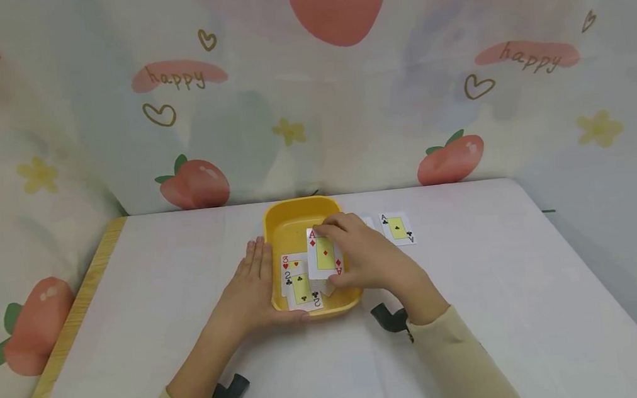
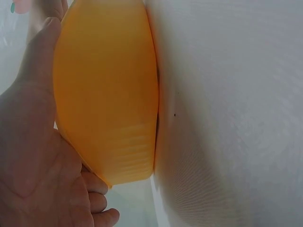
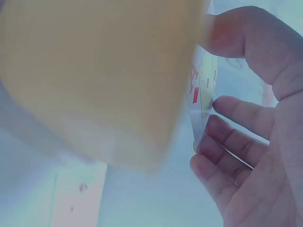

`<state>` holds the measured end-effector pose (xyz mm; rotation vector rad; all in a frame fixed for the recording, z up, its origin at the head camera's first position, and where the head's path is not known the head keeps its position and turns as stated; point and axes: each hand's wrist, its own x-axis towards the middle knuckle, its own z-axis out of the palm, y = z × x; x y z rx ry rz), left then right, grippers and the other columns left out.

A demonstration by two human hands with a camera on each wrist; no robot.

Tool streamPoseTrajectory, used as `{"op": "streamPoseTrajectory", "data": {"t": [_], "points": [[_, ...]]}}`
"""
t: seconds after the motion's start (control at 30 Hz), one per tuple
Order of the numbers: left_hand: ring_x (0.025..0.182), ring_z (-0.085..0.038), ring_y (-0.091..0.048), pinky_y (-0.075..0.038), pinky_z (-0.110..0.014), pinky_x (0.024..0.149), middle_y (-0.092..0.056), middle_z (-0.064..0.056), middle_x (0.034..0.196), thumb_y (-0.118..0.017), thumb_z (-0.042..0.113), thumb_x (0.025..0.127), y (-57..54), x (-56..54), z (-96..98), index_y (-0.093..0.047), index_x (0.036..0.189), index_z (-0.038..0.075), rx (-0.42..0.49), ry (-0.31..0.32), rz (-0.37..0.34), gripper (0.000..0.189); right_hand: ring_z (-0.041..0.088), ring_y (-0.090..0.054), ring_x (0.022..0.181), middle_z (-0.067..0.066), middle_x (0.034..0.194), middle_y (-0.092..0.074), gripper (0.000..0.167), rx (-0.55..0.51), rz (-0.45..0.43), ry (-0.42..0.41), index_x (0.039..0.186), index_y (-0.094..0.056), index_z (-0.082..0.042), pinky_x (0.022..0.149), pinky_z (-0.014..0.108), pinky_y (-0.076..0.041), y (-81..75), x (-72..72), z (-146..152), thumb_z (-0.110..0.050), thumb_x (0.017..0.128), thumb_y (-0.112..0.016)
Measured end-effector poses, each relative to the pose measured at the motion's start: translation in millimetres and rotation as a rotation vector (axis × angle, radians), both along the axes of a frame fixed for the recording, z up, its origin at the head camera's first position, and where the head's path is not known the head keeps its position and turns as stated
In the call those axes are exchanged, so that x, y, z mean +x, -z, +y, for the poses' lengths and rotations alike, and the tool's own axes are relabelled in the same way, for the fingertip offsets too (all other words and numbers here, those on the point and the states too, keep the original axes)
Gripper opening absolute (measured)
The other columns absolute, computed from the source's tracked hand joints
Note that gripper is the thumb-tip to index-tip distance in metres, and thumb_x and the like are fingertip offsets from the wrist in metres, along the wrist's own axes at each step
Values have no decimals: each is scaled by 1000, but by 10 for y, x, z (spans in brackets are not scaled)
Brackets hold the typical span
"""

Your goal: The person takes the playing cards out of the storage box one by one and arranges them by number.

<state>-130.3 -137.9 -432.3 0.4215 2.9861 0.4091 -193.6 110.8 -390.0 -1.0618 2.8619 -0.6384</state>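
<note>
A yellow plastic tray point(image 1: 281, 227) stands on the table with playing cards inside. My left hand point(image 1: 247, 290) rests along its left side with straight fingers, the thumb reaching to the front rim; the left wrist view shows the palm beside the tray's wall point(image 2: 109, 94). Over the tray's right half, my right hand point(image 1: 369, 254) pinches an ace of diamonds point(image 1: 325, 253) by its edges, thumb and fingers on opposite ends. The same card point(image 3: 204, 87) appears edge-on in the right wrist view. A three of hearts point(image 1: 295, 263) and an overlapping two of clubs point(image 1: 301, 289) lie at left in the tray.
An ace of clubs point(image 1: 397, 228) lies on the white tablecloth right of the tray. Beside it, another card point(image 1: 368, 222) is mostly hidden behind my right hand. Black wrist mounts point(image 1: 390, 318) show at both sleeves. A patterned curtain point(image 1: 311, 111) stands behind the table.
</note>
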Motion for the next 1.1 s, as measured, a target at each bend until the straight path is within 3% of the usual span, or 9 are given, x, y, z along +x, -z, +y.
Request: {"op": "streamPoseTrajectory", "data": {"t": [0.2, 0.5, 0.8, 1.1], "points": [[155, -32, 2, -18, -47, 123, 2, -19, 167, -54, 97, 60, 9, 3, -7, -3, 158, -3, 2, -15, -6, 149, 18, -40, 128, 2, 141, -45, 88, -16, 3, 61, 147, -48, -13, 107, 36, -46, -59, -55, 152, -28, 70, -86], [155, -32, 1, -19, -47, 123, 1, -19, 167, -55, 97, 59, 9, 0, -7, -4, 158, -2, 10, -22, -3, 149, 23, -38, 128, 5, 138, -44, 89, 6, 17, 86, 146, -47, -9, 103, 39, -48, -24, -129, 284, -29, 69, -85], [155, -31, 3, -18, -47, 123, 1, -18, 167, -59, 94, 60, 31, -2, 4, -2, 159, -1, 3, -30, -3, 147, 25, -38, 129, 7, 140, -42, 88, 30, -12, 182, 144, -46, -10, 105, 45, -47, -114, -178, 470, -33, 69, -83], [155, -32, 2, -19, -48, 123, 1, -19, 167, -56, 96, 59, 23, -7, 16, -3, 158, -2, 2, -26, -4, 149, 26, -39, 125, 9, 141, -43, 85, 125, 3, 214, 144, -46, -8, 100, 44, -50, -54, -260, 747, -29, 69, -81]]}}
